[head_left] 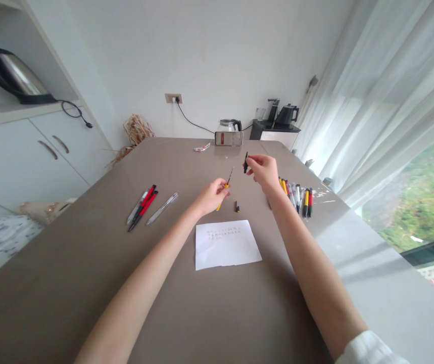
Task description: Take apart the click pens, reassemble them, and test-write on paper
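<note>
Above the table, my left hand [212, 197] is closed around a yellow pen [219, 206], whose thin dark refill [231, 174] sticks out at the top. My right hand [264, 171], to its right, pinches a short black pen part [246, 163], held upright and apart from the yellow pen. Small black pen pieces [237, 208] lie on the table below and between the hands. Closer to me is a white sheet of paper [226, 253] with lines of red and dark writing.
Red and black pens [143, 208] and a clear pen [162, 208] lie at left. Several yellow, white and red pens [298, 198] lie at right, partly behind my arm. A phone [229, 139] leans before a glass pot [226, 124] at the table's [179, 303] far edge.
</note>
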A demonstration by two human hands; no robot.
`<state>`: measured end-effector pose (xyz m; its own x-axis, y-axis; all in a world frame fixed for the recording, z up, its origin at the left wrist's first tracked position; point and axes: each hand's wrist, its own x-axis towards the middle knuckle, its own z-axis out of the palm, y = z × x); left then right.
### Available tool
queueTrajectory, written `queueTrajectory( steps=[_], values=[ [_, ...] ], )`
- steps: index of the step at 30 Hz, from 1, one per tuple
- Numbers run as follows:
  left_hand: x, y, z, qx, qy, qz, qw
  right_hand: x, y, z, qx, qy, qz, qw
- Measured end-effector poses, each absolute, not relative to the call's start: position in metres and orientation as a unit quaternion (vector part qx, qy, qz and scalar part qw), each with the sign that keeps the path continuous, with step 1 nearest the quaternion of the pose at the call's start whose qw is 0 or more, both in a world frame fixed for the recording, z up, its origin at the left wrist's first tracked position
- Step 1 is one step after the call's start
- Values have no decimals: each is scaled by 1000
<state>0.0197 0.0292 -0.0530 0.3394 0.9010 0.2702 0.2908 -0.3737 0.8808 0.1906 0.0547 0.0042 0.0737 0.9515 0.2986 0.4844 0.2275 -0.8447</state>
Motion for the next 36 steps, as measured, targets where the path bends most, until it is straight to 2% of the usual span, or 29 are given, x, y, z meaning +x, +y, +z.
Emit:
queueTrajectory(
  steps=[3,6,18,36],
  values=[
    [21,27,-55,744,413,374,369,198,50,13,-524,-585,279,553],
    [21,23,-56,761,415,349,357,206,45,20,-521,-562,307,564],
    [21,21,-56,786,425,320,314,213,44,22,-532,-577,387,484],
    [22,18,-51,775,437,323,324,205,35,27,-524,-618,397,431]
  ],
)
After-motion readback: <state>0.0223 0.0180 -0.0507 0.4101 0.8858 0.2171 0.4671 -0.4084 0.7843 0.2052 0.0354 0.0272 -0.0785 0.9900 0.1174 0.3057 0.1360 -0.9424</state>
